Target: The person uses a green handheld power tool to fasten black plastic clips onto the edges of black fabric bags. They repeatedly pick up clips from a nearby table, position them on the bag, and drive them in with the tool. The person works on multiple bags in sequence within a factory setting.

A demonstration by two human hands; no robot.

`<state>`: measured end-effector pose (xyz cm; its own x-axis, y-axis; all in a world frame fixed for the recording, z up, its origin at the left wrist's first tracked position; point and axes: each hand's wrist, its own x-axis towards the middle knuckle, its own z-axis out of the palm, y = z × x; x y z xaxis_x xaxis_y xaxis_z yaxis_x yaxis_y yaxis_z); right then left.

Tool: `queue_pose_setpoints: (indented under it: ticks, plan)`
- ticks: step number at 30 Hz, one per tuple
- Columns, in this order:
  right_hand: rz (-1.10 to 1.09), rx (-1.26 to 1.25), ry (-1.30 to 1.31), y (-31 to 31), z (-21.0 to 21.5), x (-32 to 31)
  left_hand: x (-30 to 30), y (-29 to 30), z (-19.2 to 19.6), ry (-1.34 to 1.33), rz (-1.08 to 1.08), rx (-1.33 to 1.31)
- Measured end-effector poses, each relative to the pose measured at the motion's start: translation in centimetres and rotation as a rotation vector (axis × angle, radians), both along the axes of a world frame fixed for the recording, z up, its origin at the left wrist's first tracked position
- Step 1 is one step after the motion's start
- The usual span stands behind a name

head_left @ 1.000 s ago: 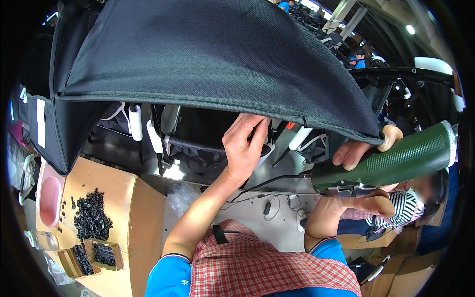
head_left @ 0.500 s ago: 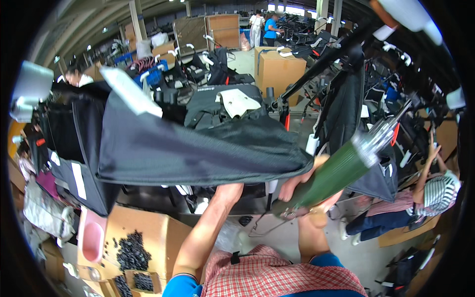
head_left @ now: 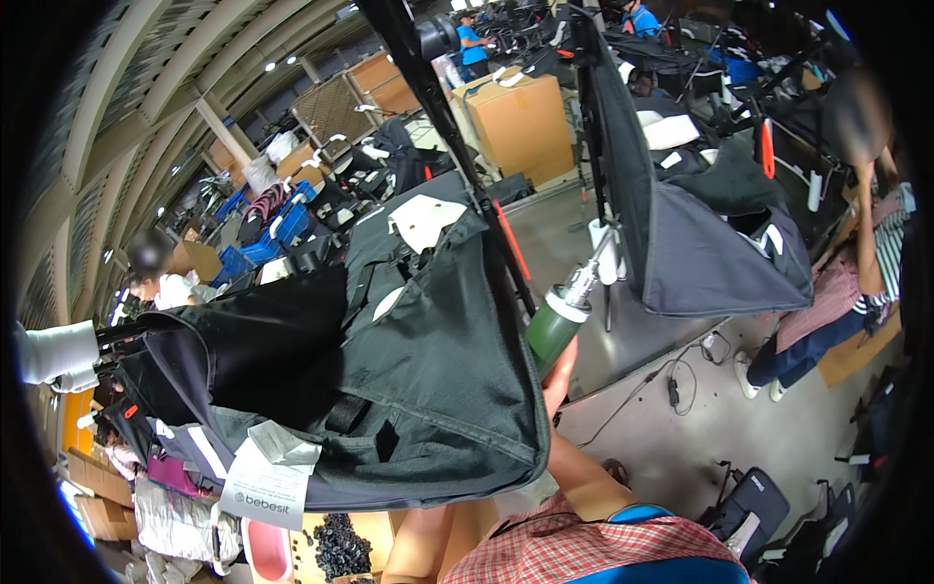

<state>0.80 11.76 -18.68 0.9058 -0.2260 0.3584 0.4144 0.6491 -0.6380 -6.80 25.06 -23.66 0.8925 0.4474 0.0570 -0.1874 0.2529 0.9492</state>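
Observation:
My right hand [head_left: 559, 378] is closed round a green power screwdriver [head_left: 553, 336] with a silvery metal front. The tool's tip points up and away, beside the right edge of a black fabric stroller seat [head_left: 438, 365]. This seat spreads wide in front of me, with a white paper tag [head_left: 268, 484] hanging from its near left edge. My left forearm [head_left: 420, 547] reaches up under the fabric, which hides the hand and its fingers. A black frame tube [head_left: 428, 88] with a red strip rises past the seat's right side.
Another black stroller [head_left: 710, 248] stands to the right. Below left, a pink tray [head_left: 268, 547] lies near a heap of small black parts [head_left: 341, 545]. A cardboard box [head_left: 520, 122] is ahead. A person in a striped top [head_left: 880, 253] works at far right; a cable [head_left: 632, 404] crosses the floor.
My view has turned to the right. The screwdriver and right hand now sit partly behind the fabric's right edge. The seat has tipped, showing more of its inside, and my left hand remains hidden under it.

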Motion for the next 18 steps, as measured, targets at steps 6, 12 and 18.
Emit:
queue_pose_setpoints:
  ticks: [6,12,18]
  plan:
    - [-0.082,-0.194,-0.195,-2.7,1.1,-0.1,-4.0,1.3,-2.5,0.239,-0.027,0.156]
    - [0.347,-0.054,-0.235,-13.0,6.0,0.2,-13.7,0.7,4.4,0.595,-1.190,0.811]
    - [0.122,-0.284,-0.261,-15.5,13.4,-1.6,-13.2,-6.1,21.7,0.104,-0.493,0.855]
